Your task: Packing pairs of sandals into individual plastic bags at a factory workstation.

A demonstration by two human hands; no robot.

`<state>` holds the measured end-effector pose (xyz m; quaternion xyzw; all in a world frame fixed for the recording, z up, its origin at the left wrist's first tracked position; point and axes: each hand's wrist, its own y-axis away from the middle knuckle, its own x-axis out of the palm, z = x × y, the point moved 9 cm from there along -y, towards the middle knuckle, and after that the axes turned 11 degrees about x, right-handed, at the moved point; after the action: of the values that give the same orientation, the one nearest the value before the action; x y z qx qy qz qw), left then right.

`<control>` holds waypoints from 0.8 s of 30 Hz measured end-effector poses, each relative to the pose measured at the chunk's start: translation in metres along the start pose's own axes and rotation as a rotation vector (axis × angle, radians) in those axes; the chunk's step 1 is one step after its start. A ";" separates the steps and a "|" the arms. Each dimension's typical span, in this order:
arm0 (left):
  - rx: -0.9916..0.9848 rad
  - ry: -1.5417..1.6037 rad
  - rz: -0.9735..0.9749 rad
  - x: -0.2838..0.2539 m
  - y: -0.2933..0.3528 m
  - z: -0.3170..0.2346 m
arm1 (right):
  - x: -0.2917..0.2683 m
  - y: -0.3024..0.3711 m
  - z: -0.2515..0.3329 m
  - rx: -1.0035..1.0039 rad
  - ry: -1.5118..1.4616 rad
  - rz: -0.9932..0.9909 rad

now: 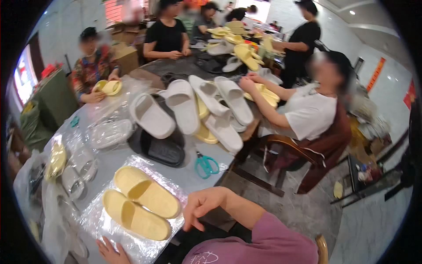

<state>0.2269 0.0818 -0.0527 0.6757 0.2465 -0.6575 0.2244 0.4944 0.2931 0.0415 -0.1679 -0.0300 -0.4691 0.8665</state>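
A pair of pale yellow slippers, the far slipper (pixel 162 199) and the near slipper (pixel 147 221), lies side by side on shiny clear plastic bags (pixel 94 209). Their heels point to the lower right. My left hand (pixel 113 252) is partly in view at the lower edge, fingers spread beside the plastic, holding nothing. Just right of the slipper heels hangs my right hand (pixel 203 207), its fingers loosely bent and apart with nothing visible in them. Beyond the slippers, teal-handled scissors (pixel 206 166) lie near the table's right edge.
Grey-white slippers (pixel 182 108) are heaped beyond, with a black slipper (pixel 160 147) before them. Bagged slippers (pixel 79 171) line the left. The grey table (pixel 187 176) ends beside my right arm. A seated person (pixel 312 110) handles yellow slippers at right; other people stand or sit farther back.
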 end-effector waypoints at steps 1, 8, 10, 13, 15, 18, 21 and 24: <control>-0.051 0.062 0.035 -0.003 -0.001 -0.004 | -0.028 -0.011 -0.015 0.242 0.161 -0.352; -0.008 0.082 -0.113 0.041 -0.002 0.036 | -0.116 -0.093 -0.074 0.552 1.253 -0.902; -0.029 0.086 -0.100 0.041 0.001 0.041 | -0.125 -0.113 -0.082 0.612 1.302 -0.916; -0.013 0.092 -0.136 0.039 0.002 0.039 | -0.141 -0.118 -0.095 0.676 1.351 -0.977; 0.005 0.091 -0.131 0.036 -0.001 0.032 | -0.153 -0.104 -0.102 0.598 1.348 -1.084; -0.016 0.110 -0.104 0.037 0.000 0.034 | -0.122 -0.091 -0.054 0.460 1.378 -1.107; -0.020 0.123 -0.095 0.030 0.001 0.023 | -0.099 -0.042 0.019 0.543 1.287 -1.187; -0.049 0.114 -0.080 0.032 0.006 0.035 | -0.116 0.030 0.080 0.458 1.130 -1.458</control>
<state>0.2040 0.0562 -0.0861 0.6960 0.3015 -0.6202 0.2001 0.4623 0.4268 0.0846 0.3180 0.2051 -0.8888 0.2586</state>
